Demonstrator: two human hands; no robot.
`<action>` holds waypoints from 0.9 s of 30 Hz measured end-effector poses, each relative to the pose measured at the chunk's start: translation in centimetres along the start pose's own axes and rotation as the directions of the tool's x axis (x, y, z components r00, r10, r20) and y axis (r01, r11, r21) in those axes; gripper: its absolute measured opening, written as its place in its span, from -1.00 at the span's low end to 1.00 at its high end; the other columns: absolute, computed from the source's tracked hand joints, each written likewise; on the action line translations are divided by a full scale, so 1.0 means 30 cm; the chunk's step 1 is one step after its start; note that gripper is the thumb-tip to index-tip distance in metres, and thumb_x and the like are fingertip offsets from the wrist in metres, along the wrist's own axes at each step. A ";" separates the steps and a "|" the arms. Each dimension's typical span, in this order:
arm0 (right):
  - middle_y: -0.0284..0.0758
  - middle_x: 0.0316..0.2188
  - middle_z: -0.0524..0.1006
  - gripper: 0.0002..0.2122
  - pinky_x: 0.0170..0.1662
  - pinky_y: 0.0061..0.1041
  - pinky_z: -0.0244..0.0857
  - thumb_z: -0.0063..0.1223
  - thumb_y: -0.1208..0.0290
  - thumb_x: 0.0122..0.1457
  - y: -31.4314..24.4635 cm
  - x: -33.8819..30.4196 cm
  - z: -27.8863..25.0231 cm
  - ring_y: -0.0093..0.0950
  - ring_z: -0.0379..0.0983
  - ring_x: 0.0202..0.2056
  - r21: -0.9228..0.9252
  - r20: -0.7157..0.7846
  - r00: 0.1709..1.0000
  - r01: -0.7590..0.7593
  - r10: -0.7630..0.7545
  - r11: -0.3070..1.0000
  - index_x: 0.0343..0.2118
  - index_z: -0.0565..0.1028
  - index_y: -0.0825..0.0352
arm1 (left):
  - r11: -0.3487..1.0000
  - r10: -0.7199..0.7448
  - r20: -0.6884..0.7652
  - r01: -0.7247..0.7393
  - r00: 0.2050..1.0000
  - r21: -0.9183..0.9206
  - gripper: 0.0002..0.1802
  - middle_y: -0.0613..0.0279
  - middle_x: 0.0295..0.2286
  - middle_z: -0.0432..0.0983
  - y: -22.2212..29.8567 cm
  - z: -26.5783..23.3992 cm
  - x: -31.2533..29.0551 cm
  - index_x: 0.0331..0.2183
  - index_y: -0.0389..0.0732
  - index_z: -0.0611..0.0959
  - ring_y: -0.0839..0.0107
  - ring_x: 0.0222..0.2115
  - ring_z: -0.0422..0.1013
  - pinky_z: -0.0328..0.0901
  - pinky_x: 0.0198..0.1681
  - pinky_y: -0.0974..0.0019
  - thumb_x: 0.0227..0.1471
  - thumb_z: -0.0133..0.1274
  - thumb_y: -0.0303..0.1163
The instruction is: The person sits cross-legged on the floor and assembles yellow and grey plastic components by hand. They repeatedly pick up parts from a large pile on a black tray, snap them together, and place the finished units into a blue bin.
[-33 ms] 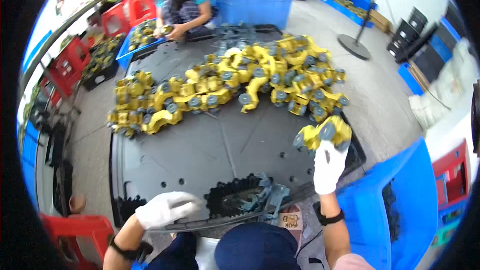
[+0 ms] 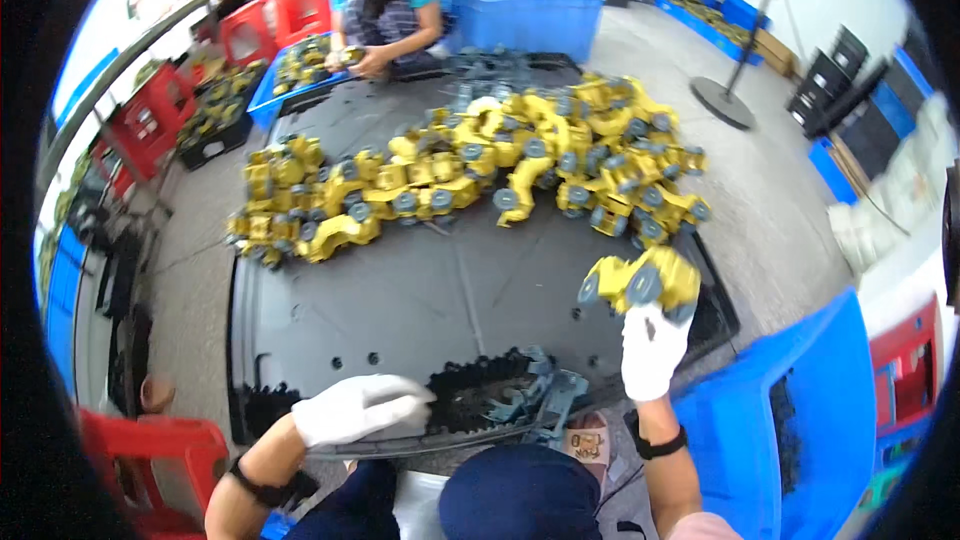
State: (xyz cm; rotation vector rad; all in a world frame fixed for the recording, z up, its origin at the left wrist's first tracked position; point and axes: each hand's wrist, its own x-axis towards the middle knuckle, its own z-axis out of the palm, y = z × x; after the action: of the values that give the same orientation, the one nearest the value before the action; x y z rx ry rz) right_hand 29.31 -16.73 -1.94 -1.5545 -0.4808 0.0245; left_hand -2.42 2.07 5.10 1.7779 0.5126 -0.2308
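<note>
We list one yellow toy truck (image 2: 655,275), grasped in our gloved right hand (image 2: 652,348) above the right side of the black table (image 2: 420,285). Our gloved left hand (image 2: 362,410), fingers extended, is at the near edge beside loose black pieces (image 2: 470,378); whether it grips anything, we cannot tell. Farther out: a heap of similar trucks (image 2: 435,175) and, right, a blue tub (image 2: 725,440).

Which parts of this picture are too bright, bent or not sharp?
In the head view, the wide lens bends the near edge of the black table and leaves dark corners; the upper-left background is washed out; the white-gloved left hand and the toy vehicle in the right hand look slightly soft, perhaps from motion.
</note>
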 end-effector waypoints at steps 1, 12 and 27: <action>-0.24 -0.13 0.44 -0.66 -0.05 -0.37 0.34 0.11 0.65 0.03 -0.044 -0.069 0.043 -0.37 0.44 -0.16 0.084 0.060 0.997 0.037 -0.042 0.996 -0.08 0.43 0.36 | 0.978 -0.009 0.107 0.031 0.994 -0.207 -0.42 0.03 -0.07 0.50 0.011 0.026 0.064 0.03 -0.29 0.48 0.28 -0.04 0.44 0.30 0.06 0.22 0.25 -0.17 0.02; -0.16 -0.22 0.54 -0.75 -0.20 -0.20 0.41 0.14 0.58 -0.14 -0.119 -0.190 0.239 -0.14 0.51 -0.28 0.476 0.673 0.108 0.695 -0.732 0.539 -0.30 0.55 0.38 | 0.406 0.139 -0.079 -0.130 0.987 -0.905 -0.43 0.16 -0.08 0.48 0.000 0.121 0.198 0.08 -0.24 0.40 0.34 -0.12 0.48 0.39 -0.03 0.29 0.11 0.10 -0.17; -0.20 -0.01 0.45 -0.61 -0.02 -0.41 0.38 0.21 0.52 -0.01 0.077 -0.204 -0.110 -0.35 0.45 -0.03 -0.383 0.716 0.698 0.398 -0.004 0.834 -0.05 0.49 0.31 | 0.080 -0.046 -0.356 -0.351 0.934 -0.933 -0.48 0.00 -0.17 0.49 -0.149 0.025 0.087 -0.05 -0.34 0.46 0.01 -0.18 0.49 0.35 0.03 -0.10 0.00 0.03 -0.21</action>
State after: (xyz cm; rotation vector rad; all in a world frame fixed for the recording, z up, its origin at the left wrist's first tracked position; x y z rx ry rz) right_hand 25.43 -21.69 -5.69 -1.9902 -1.3689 0.3444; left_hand -2.07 2.78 -0.07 0.3906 0.4781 0.5202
